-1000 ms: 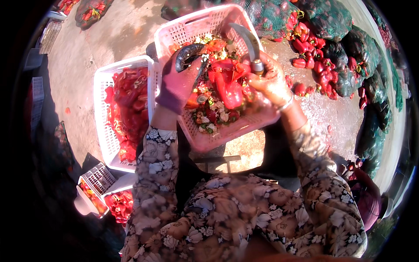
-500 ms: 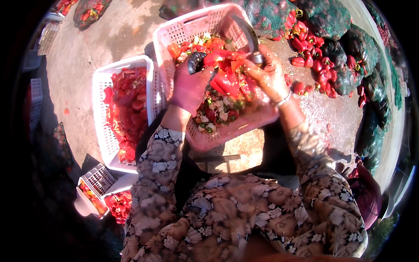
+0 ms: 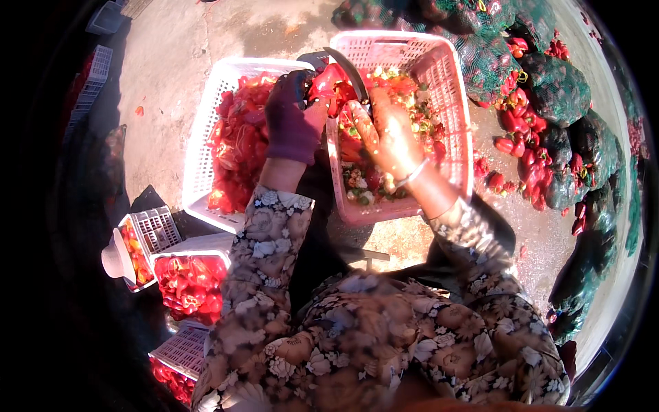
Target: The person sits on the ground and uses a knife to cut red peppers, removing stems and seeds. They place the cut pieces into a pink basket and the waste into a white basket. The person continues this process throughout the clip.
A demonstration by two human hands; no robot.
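My left hand [image 3: 294,120], in a pink-purple glove with dark fingertips, is closed on a red bell pepper [image 3: 329,84] above the neighbouring rims of two baskets. My bare right hand [image 3: 397,141] grips a knife [image 3: 351,72]; its curved dark blade points up and left, close beside the pepper. Its handle is mostly hidden in my fingers. Below my right hand is a pink basket [image 3: 449,82] with pepper cores, seeds and red pieces inside. To its left stands a white basket [image 3: 195,154] piled with cut red pepper pieces [image 3: 237,141].
Green mesh sacks [image 3: 559,89] of peppers line the right side, with loose red peppers [image 3: 525,147] on the ground beside them. At lower left are a filled crate [image 3: 192,275], a smaller crate [image 3: 154,230] and a pale hat [image 3: 118,257]. Concrete floor [image 3: 165,89] lies at upper left.
Both hands have shifted left from over the middle of the pink basket toward the white one. The pepper, spread open with seeds showing before, now shows less between them. The view has turned.
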